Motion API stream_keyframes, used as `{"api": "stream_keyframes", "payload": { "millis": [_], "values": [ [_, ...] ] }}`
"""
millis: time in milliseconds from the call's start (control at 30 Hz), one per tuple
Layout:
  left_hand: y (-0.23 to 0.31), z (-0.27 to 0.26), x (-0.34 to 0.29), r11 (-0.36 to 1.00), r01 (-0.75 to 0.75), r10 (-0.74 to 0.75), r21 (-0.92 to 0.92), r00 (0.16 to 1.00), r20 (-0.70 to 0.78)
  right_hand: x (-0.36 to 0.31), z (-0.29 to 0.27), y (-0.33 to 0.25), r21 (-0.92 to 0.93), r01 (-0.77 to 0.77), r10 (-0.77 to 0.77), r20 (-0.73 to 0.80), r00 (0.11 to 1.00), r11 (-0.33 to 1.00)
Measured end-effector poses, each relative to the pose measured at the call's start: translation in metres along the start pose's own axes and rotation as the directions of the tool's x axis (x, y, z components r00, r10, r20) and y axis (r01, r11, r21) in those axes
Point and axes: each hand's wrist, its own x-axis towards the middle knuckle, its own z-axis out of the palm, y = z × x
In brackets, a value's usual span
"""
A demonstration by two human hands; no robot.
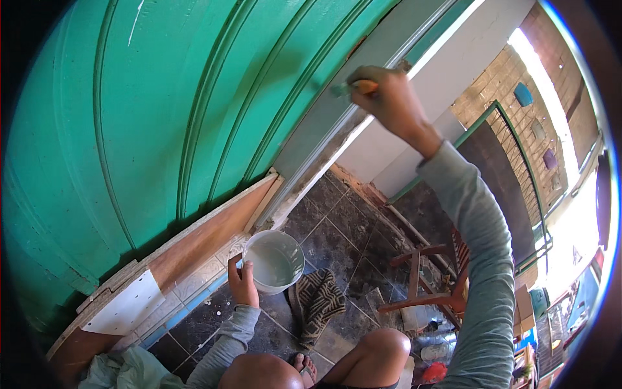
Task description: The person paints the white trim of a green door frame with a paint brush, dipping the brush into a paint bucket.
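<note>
In my left hand [243, 283] I grip the rim of a round white bucket [261, 285], with the fingers closed on its left side. Pale, cloudy liquid [271, 255] lies in the bucket. My right hand [389, 97] is raised high, its fingers wrapped round a paintbrush with an orange handle [367, 86]. The brush's tip is blurred and meets or nearly meets the grey door frame [311, 139]; I cannot tell whether it touches. Beside the frame rises a green panelled wall [162, 84].
A dark patterned cloth [317, 303] lies on the dark tiled floor [330, 243] beside the bucket. A wooden board [214, 223] runs along the wall's foot. At right stand a reddish-brown wooden chair [424, 298] and a green metal-framed gate [518, 149]. A pale green cloth [126, 373] sits lower left.
</note>
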Motion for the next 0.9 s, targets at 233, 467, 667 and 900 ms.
{"api": "stream_keyframes", "payload": {
  "millis": [233, 467, 667, 900],
  "values": [
    [-0.008, 0.000, 0.001, 0.995, -0.095, 0.094, -0.019, 0.994, -0.050, 0.045, -0.057, 0.049, -0.449, -0.032, -0.088, -0.242, 0.966, 0.893],
    [-0.009, 0.005, 0.002, 0.995, -0.082, 0.080, -0.053, 0.996, -0.042, 0.017, 0.012, 0.011, -0.103, -0.013, 0.024, 0.103, 0.994, 0.995],
    [-0.015, 0.002, -0.001, 0.994, -0.106, 0.105, -0.036, 0.994, -0.031, 0.043, -0.041, 0.059, -0.386, -0.071, -0.009, -0.201, 0.980, 0.920],
    [-0.015, 0.003, 0.001, 0.998, -0.061, 0.060, -0.019, 0.998, -0.033, -0.002, 0.023, 0.013, -0.657, 0.420, -0.136, 0.439, 0.888, 0.626]
  ]
}}
